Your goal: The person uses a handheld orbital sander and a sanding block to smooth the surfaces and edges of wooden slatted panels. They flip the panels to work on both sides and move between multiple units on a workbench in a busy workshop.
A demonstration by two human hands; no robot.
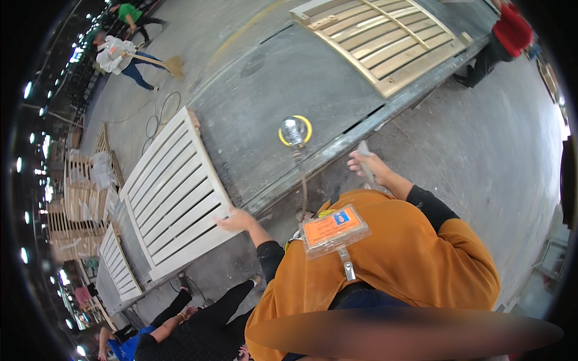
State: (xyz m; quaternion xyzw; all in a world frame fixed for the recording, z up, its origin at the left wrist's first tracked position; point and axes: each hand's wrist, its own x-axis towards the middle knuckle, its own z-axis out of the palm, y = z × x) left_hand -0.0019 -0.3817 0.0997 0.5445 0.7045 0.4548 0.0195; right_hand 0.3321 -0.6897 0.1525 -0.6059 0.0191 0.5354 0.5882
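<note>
My left hand (236, 221) is at the near right edge of a pale slatted wooden panel (180, 180), its fingers stretched out over the frame. Slight blur hides whether they press on the wood. Over by the table's near edge, my right hand (376, 168) is closed round a thin, flat grey-beige strip (363, 157) that sticks up past the fingers; its kind is unclear. Between and beyond my hands, a round silver tool with a yellow rim (294, 131), like an air sander, rests on the grey table (241, 114). A hose (304, 186) runs from it toward my body.
Another slatted panel (379, 39) lies at the table's far right, near a person in red (512, 33). People in dark clothes (205, 313) stand close on my left. Stacked slatted panels (84, 186) fill the left side. A person with a broom (129, 57) is beyond the table.
</note>
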